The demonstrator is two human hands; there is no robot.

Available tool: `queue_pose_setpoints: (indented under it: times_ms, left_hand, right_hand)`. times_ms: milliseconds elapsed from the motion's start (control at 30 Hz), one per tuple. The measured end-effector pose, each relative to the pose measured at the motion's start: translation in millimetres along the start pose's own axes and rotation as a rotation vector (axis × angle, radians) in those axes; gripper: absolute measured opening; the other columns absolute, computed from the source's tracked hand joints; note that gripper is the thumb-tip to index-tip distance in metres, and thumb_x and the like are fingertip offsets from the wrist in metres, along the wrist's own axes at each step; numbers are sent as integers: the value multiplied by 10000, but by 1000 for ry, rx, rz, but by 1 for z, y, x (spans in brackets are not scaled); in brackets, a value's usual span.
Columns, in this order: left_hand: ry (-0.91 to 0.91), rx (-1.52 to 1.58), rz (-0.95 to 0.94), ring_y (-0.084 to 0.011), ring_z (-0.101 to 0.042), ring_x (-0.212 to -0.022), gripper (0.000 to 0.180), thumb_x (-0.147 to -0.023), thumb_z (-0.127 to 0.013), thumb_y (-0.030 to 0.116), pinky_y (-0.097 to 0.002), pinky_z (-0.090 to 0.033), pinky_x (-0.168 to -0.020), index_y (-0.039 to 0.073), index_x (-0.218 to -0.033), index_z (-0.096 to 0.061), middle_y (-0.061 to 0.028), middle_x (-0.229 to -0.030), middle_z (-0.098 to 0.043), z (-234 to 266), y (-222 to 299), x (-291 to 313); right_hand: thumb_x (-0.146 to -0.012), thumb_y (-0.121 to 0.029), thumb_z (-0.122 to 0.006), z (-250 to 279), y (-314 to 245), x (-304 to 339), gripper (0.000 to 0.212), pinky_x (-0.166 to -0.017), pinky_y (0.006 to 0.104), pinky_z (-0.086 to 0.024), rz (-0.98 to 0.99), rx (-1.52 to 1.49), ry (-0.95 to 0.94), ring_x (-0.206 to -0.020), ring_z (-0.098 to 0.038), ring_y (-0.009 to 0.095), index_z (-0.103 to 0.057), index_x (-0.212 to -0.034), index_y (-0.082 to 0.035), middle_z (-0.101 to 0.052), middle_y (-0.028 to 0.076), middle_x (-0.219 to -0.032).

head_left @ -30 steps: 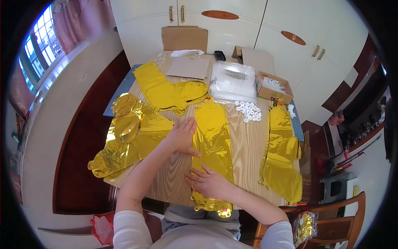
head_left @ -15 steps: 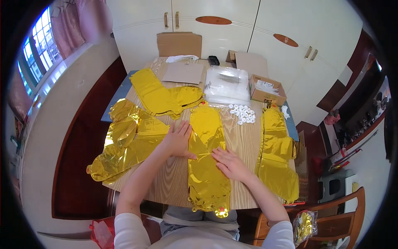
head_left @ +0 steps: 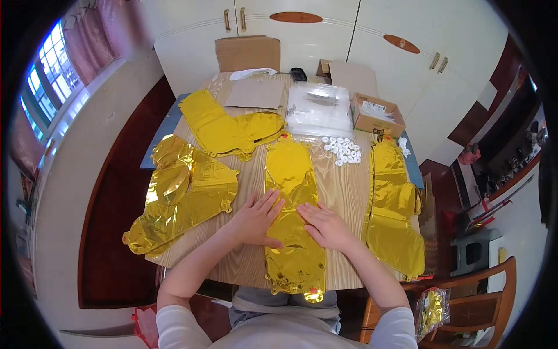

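Both the left hand (head_left: 256,220) and right hand (head_left: 326,225) lie with fingers spread flat, gripping nothing, on the gold foil balloon (head_left: 293,215) lying mid-table (head_left: 343,192); pressing evenly outward from its middle should smooth it best.

1. We are in a home, in what looks like a dining room.
2. At twelve o'clock we see white cupboard doors (head_left: 302,29) with brass handles.
3. At ten o'clock a window (head_left: 49,87) carries pink curtains (head_left: 87,41).
4. A wooden dining table (head_left: 343,192) fills the centre, with a wooden chair (head_left: 476,302) at five o'clock.
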State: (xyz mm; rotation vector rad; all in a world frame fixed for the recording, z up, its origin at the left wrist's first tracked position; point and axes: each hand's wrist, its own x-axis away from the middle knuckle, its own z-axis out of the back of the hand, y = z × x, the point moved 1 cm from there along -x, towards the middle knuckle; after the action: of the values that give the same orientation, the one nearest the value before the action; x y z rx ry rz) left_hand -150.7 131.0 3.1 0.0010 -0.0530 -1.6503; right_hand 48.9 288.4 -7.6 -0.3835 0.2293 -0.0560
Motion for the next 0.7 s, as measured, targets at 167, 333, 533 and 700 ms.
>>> queue_pose_setpoints:
  times_ms: [167,333,533,700]
  left_hand:
    - [-25,24,-17,-395,-205,-1442,1212,-676,-602,792,-590,-169,-1142,-51,-1469,-242,-291,-1525,-225,4,-2,3]
    - [-72,42,-12,-399,-159,-1455,1253,-653,-620,794,-585,-135,-1153,-49,-1483,-207,-291,-1539,-188,5,-3,2]
    - [-111,38,-25,-407,-132,-1459,1314,-602,-647,806,-584,-113,-1158,-50,-1488,-191,-296,-1543,-170,10,-4,2]
    - [-141,-11,-38,-404,-126,-1461,1341,-577,-651,820,-581,-124,-1157,-24,-1502,-172,-275,-1553,-160,10,-5,4]
  right_hand:
    - [-945,-201,-528,0,0,0,517,-1135,470,-303,2,8,-9,-1322,-458,295,-414,-1423,-38,-501,153,-1408]
    - [-934,-305,-565,1,0,0,557,-1138,465,-301,6,8,-17,-1328,-453,293,-431,-1419,-67,-490,149,-1419]
    - [-867,-428,-660,0,1,1,551,-1133,484,-306,41,17,-6,-1331,-451,302,-562,-1335,-155,-492,136,-1423]
    - [-862,-438,-666,0,2,1,523,-1132,486,-308,36,2,-3,-1332,-449,299,-601,-1297,-154,-491,137,-1424]
